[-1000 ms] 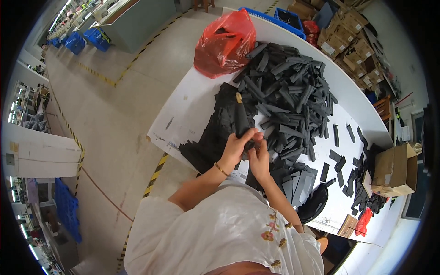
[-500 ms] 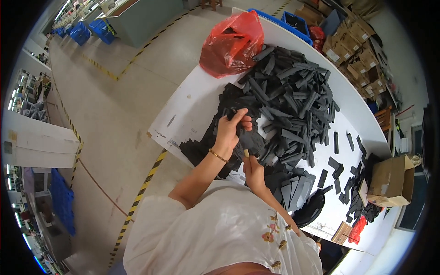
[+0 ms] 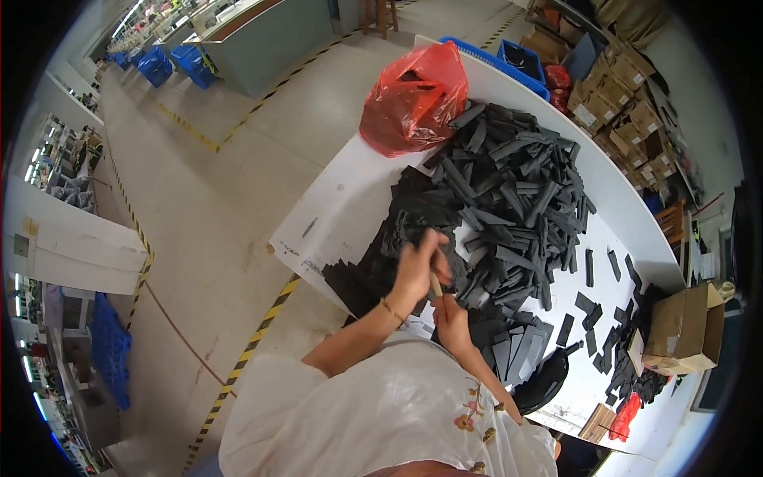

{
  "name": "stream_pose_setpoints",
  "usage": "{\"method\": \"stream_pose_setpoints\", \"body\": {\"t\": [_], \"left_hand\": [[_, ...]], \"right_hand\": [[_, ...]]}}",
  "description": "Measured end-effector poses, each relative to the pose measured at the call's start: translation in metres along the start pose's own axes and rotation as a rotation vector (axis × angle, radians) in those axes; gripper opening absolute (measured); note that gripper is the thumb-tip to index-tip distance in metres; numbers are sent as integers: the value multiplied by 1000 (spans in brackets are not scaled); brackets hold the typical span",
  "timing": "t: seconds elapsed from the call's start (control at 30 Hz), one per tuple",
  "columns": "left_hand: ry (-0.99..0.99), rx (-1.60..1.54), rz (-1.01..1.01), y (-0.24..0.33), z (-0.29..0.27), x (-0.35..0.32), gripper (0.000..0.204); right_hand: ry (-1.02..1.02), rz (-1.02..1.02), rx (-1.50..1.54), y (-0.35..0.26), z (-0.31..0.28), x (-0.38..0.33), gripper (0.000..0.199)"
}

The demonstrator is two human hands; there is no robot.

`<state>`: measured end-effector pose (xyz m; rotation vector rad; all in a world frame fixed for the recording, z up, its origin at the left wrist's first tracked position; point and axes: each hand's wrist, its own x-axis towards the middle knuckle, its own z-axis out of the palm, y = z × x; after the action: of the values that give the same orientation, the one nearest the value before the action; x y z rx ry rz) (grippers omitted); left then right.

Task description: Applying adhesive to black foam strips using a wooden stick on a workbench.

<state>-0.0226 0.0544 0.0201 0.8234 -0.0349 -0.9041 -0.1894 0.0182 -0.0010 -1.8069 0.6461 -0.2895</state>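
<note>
My right hand (image 3: pixel 453 321) is closed around a short tan stick (image 3: pixel 435 285), perhaps a wooden handle, whose upper end points at my other hand. Just above it, my left hand (image 3: pixel 420 274) is bent over the stick's end, its fingers smeared by motion; whether they grip anything does not show. Beneath and beyond both hands lies a heap of thin, dark, flat pieces (image 3: pixel 362 278). To its right rises a large pile of folded black strips (image 3: pixel 517 191). Grey and black flat pieces (image 3: pixel 517 350) lie right of my right hand.
A red plastic bag (image 3: pixel 413 103) stands at the white table's (image 3: pixel 314 211) far edge. At the right are scattered black strips (image 3: pixel 590 318), an open cardboard box (image 3: pixel 675 334) and a black pouch-like thing (image 3: pixel 544 378). Blue crates (image 3: pixel 520 60) and stacked cartons (image 3: pixel 628 111) stand beyond the table.
My left hand has come down and right, from over the dark heap to the stick's end. My right hand has shifted slightly down and right. The whole view has shifted a little.
</note>
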Motion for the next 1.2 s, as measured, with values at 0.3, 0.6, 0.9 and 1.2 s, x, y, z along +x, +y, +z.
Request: {"method": "stream_pose_setpoints", "body": {"t": [0.3,0.6,0.9,1.2], "left_hand": [[45,-133,-46,5,-4,21,28],[-77,48,-83,-19,48,-27,36],[-62,-18,11,38,20,-3,47],[-177,40,17,17,38,-14,41]], "right_hand": [[-233,218,90,-25,-27,-27,20],[82,159,324,-19,-7,9,21],[16,15,39,-31,14,-3,18],[89,9,127,-37,6,3,25]]}}
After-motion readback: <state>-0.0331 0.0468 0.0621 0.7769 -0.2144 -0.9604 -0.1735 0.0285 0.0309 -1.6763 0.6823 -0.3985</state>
